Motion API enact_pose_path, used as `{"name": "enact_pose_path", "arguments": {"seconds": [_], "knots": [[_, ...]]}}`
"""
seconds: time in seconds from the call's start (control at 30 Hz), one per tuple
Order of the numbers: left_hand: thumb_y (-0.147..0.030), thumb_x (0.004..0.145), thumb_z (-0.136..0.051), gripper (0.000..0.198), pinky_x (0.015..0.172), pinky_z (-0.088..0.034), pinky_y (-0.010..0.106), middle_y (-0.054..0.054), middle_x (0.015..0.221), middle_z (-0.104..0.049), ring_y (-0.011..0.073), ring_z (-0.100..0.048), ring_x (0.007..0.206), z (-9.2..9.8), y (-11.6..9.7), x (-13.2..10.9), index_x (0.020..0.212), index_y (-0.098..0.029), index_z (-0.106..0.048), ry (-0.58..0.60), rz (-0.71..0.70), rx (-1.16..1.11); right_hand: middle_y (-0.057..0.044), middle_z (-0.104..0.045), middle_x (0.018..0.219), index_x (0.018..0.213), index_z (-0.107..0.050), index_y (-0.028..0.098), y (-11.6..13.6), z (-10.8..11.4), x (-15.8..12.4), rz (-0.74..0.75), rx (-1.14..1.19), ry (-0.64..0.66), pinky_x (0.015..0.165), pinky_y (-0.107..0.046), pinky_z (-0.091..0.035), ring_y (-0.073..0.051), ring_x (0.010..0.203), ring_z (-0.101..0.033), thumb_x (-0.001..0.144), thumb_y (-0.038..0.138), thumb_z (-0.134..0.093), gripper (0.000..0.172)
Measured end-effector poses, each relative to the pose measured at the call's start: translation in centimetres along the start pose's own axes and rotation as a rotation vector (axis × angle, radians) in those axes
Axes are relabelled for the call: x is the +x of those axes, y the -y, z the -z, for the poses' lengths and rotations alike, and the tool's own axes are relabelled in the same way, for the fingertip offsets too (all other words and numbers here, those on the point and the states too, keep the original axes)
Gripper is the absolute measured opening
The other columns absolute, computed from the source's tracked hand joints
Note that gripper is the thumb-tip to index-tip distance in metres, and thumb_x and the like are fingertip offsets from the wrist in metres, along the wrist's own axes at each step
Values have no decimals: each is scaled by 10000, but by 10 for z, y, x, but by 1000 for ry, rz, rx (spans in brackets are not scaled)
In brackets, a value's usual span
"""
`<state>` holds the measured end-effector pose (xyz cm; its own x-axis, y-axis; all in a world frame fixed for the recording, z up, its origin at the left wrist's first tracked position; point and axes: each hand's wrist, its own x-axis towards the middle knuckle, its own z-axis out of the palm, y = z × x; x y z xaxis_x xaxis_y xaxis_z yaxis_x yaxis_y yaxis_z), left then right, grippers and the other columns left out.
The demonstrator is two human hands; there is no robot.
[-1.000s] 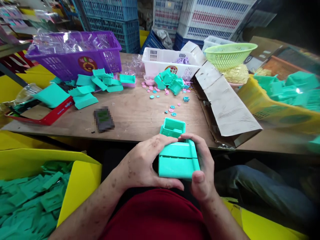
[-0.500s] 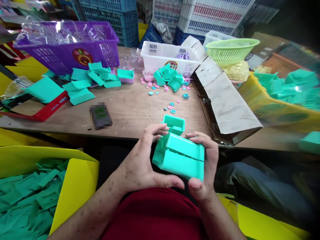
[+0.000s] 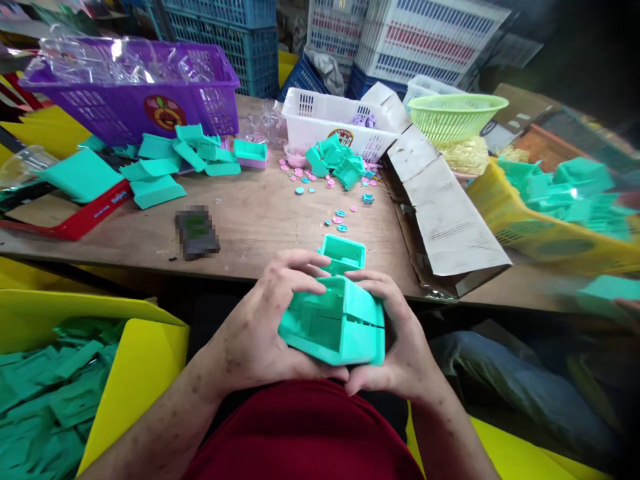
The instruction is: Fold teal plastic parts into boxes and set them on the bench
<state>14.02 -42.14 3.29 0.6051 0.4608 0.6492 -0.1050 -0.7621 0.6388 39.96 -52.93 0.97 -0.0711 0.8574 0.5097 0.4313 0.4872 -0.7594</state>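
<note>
Between my two hands is a turquoise plastic box-shaped toy part [image 3: 333,323], its open hollow side facing left and up, a narrow seam running along its right panel. My left hand [image 3: 273,320] wraps its left side, fingers over the top edge and thumb below. From the right, my right hand [image 3: 395,337] grips the other end, thumb underneath. Just beyond, at the table's front edge, stands a small open turquoise tray [image 3: 343,252]. Small pink and blue wheels [image 3: 341,228] lie farther back, near a heap of turquoise parts [image 3: 337,160].
A purple basket [image 3: 135,107] of clear plastic pieces and a white basket [image 3: 300,123] stand at the back. Right of me lie a cardboard piece [image 3: 440,207] and a yellow basket [image 3: 550,230]. A yellow bin [image 3: 135,373] of turquoise pieces is low left. Another person's hand [image 3: 630,310] shows far right.
The turquoise box part has been turned so that its hollow side shows, and it has moved slightly left. My left hand has closed onto it. A person's hand appears at far right.
</note>
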Motion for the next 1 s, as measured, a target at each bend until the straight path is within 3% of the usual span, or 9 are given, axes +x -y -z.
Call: {"name": "enact_pose_path", "arguments": {"seconds": [0.07, 0.13, 0.23, 0.3, 0.4, 0.5, 0.7, 0.83, 1.0], "knots": [[-547, 661, -1225, 1183, 1296, -661, 640, 196, 1688, -667, 457, -700, 1570, 0, 4, -3, 1641, -332, -598, -18, 45, -114, -143, -681, 1656, 1596, -674, 373, 2, -5, -5, -30, 74, -65, 1306, -660, -604, -449, 1581, -652, 761, 852, -1074, 1043], [-580, 689, -1203, 1329, 1288, -673, 625, 205, 1746, -649, 470, -698, 1592, -3, 8, -10, 1796, -359, -501, -19, 119, -234, -148, -597, 1775, 1694, -595, 397, 4, -13, -13, -85, 167, -104, 1336, -675, -589, -450, 1664, -606, 924, 891, -925, 972], [-578, 735, -1181, 1279, 1125, -756, 487, 170, 1634, -746, 396, -825, 1397, -10, 10, -21, 1806, -367, -516, -109, 224, -294, -140, -408, 1958, 1863, -433, 401, 7, -19, -22, -148, 211, -29, 1430, -721, -488, -457, 1800, -463, 1083, 875, -722, 957], [-583, 707, -1196, 1160, 1014, -769, 408, 122, 1476, -821, 333, -878, 1216, -13, 9, -24, 1689, -354, -622, -143, 234, -243, -115, -329, 2007, 1912, -394, 398, 8, -19, -21, -145, 160, -24, 1483, -762, -390, -477, 1852, -361, 1058, 891, -743, 1046], [-595, 679, -1209, 1135, 1029, -758, 408, 90, 1415, -829, 310, -884, 1155, -14, 6, -21, 1629, -355, -636, -103, 168, -110, -119, -535, 1878, 1886, -462, 433, 13, -21, -12, -108, 167, -133, 1395, -729, -543, -471, 1706, -586, 890, 962, -900, 1209], [-666, 663, -1196, 1147, 1060, -744, 450, 100, 1414, -811, 325, -861, 1195, -20, 6, -16, 1616, -347, -641, -124, 100, -28, -137, -730, 1670, 1845, -533, 397, 19, -33, -4, -141, 251, -203, 1177, -629, -736, -424, 1468, -790, 905, 927, -919, 1146], [-719, 796, -1101, 1048, 1171, -737, 519, 130, 1488, -831, 390, -853, 1383, -45, 3, -17, 1639, -322, -621, -267, 82, -250, -195, -791, 1576, 1723, -666, 276, 17, -61, -10, -205, 288, -451, 1163, -717, -720, -478, 1413, -820, 1102, 935, -527, 915], [-685, 745, -1146, 1135, 1127, -770, 472, 129, 1513, -856, 373, -893, 1324, -53, -7, -23, 1674, -324, -605, -289, 95, -195, -211, -835, 1470, 1603, -744, 228, 18, -64, -10, -233, 212, -537, 1079, -726, -740, -481, 1335, -855, 1158, 826, -318, 859], [-687, 756, -1133, 1113, 1111, -788, 505, 151, 1494, -859, 407, -897, 1319, -56, -15, -26, 1661, -303, -609, -341, 137, -107, -141, -918, 1316, 1473, -865, 234, 32, -61, 2, -239, 260, -602, 957, -600, -778, -401, 1186, -915, 1171, 649, -449, 661]]}}
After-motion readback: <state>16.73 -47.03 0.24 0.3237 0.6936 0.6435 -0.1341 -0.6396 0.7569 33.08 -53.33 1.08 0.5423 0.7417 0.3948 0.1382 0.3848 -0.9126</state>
